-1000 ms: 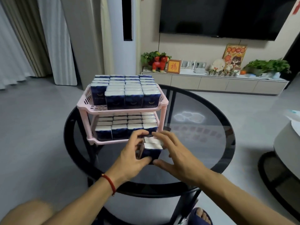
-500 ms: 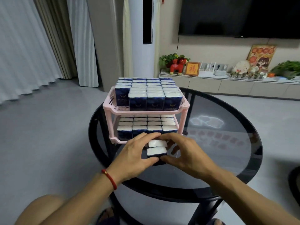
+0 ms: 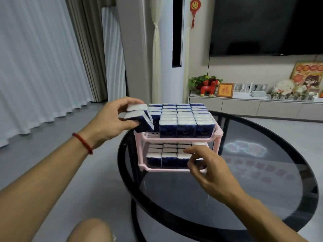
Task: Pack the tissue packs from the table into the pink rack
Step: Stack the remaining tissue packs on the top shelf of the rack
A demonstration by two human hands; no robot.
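A two-tier pink rack [image 3: 181,139] stands on the round black glass table [image 3: 244,198]. Both tiers hold rows of dark blue tissue packs with white tops [image 3: 185,117]. My left hand [image 3: 110,119] grips two tissue packs [image 3: 139,117], tilted, at the front left corner of the top tier. My right hand [image 3: 208,166] hovers at the front right of the lower tier with fingers loosely curled and nothing in it; it hides that corner of the tier.
A TV cabinet [image 3: 253,105] with ornaments and a wall TV [image 3: 265,25] lie behind the table. Curtains [image 3: 43,67] hang at left. My knee [image 3: 90,229] shows at the bottom edge.
My left hand has lifted the two packs from the table in front of the rack up to the top tier's front left corner. My right hand let go and stayed by the lower tier.
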